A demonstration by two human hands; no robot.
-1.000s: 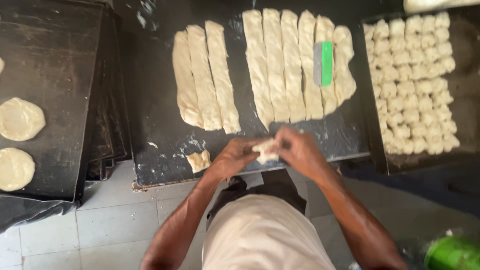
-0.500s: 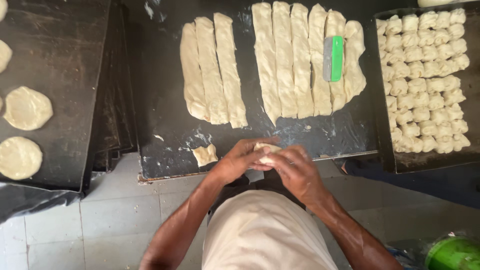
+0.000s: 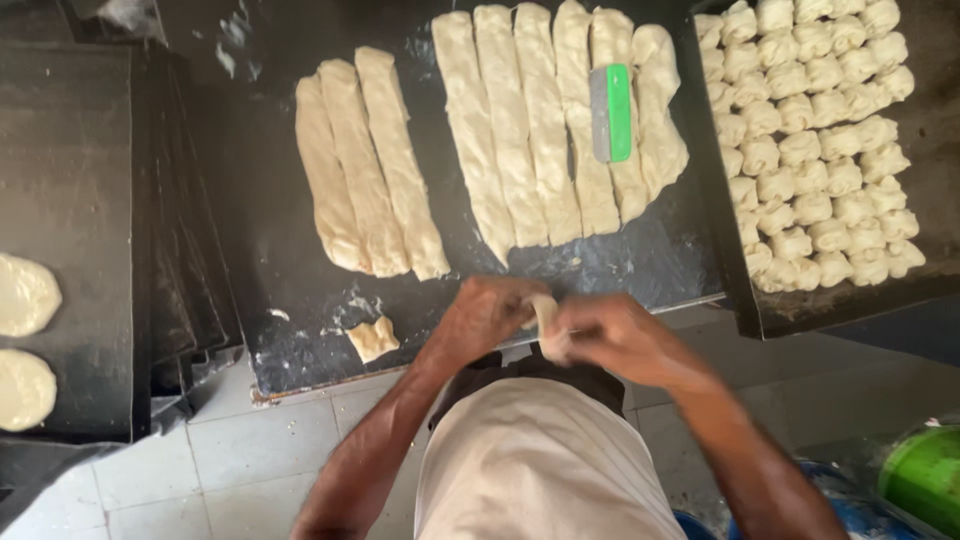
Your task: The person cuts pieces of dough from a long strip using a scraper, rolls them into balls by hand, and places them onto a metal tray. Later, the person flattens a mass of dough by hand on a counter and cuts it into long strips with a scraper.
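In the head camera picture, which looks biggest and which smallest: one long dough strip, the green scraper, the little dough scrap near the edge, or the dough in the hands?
1. Long dough strip, clearly largest.
2. Green scraper.
3. Little dough scrap and the dough piece held between the left hand and right hand: they look alike, and the held piece is partly hidden and nearer the camera, so no ranking.

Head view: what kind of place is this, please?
Probably a bakery or food workshop. Long dough strips lie on a dark worktop, a tray holds many small dough knots, and both hands shape a dough piece.
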